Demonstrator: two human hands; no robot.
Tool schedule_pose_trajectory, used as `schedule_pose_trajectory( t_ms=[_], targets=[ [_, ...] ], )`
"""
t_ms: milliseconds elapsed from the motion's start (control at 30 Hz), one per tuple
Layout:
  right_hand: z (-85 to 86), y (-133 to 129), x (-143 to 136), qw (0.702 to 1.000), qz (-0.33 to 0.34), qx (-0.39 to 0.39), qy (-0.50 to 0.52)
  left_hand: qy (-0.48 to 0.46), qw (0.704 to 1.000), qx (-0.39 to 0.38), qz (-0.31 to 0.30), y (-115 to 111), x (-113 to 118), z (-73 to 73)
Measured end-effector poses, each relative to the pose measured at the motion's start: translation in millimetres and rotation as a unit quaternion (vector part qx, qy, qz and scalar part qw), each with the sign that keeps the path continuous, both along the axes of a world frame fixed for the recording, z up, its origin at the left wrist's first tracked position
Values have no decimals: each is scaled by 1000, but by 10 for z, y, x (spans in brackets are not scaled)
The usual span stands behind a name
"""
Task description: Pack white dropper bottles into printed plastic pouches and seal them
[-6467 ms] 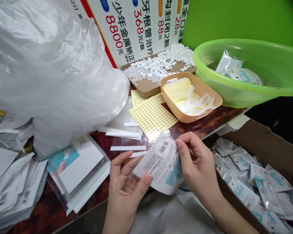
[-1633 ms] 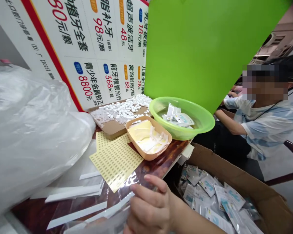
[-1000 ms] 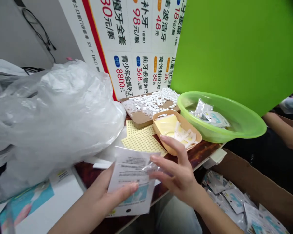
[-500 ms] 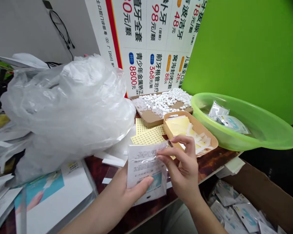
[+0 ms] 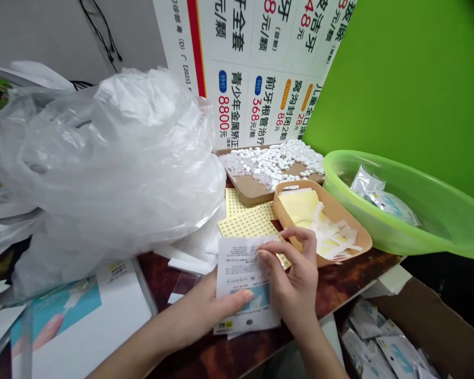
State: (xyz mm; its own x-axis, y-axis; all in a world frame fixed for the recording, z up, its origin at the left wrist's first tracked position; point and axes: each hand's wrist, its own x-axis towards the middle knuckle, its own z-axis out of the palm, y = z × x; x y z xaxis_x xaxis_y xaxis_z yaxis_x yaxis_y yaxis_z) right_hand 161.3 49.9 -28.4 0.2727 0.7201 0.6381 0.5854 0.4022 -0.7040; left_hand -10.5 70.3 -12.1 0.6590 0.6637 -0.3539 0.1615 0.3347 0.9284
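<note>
A small flat packet (image 5: 237,266) with a printed card inside is held upright over the dark table. Its visible face carries small print and a blue picture near the lower edge. My left hand (image 5: 209,305) grips it from the left, thumb laid across the front and the other fingers hidden behind. At the packet's upper right, the thumb and index finger of my right hand (image 5: 296,279) pinch its edge. Yellow sticker sheets (image 5: 247,223) lie just behind the packet. Beyond my right hand stands a tan box (image 5: 361,242) with yellow and white paper pieces.
A large clear plastic bag (image 5: 114,173) bulges at left, with a stack of printed cards (image 5: 102,326) in front. Behind are a brown tray (image 5: 253,192) of small white pieces and a green basin (image 5: 418,237) with packets. Lower right, a cardboard box (image 5: 450,326) holds more packets.
The camera view has shifted, moving the surroundings mostly rightward. The packet appears flatter toward me, with more of its lower print showing. Both hands keep their hold on it.
</note>
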Motion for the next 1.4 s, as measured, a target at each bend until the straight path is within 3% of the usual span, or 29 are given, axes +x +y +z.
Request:
schedule_pose_trajectory(
  t_ms=[100,267,400,667,933,1133,1233,1300,1400],
  targets=[
    [-94,-9,-2,999,-26,32,-5,1,999,4,-42,46,-14,-29],
    [-93,-68,13,996,50,66,24,26,995,77,-56,47,-40,96],
    [-64,-109,24,996,53,59,30,51,987,96,-118,53,-76,198],
    [-88,-221,-23,994,-1,113,16,44,989,-21,-140,30,-129,275],
    [-101,-279,-71,993,12,73,88,61,981,-69,-169,31,-183,359],
    [-91,-316,-122,979,-9,152,137,71,978,-69,-181,29,-257,351],
    [-108,-338,-115,971,-8,158,182,88,981,-67,-159,10,-306,309],
    [-136,-354,-87,981,5,158,112,110,984,-45,-134,-14,-312,278],
    [-165,-378,-32,988,70,92,-101,172,976,38,-127,-48,-297,232]
  ],
)
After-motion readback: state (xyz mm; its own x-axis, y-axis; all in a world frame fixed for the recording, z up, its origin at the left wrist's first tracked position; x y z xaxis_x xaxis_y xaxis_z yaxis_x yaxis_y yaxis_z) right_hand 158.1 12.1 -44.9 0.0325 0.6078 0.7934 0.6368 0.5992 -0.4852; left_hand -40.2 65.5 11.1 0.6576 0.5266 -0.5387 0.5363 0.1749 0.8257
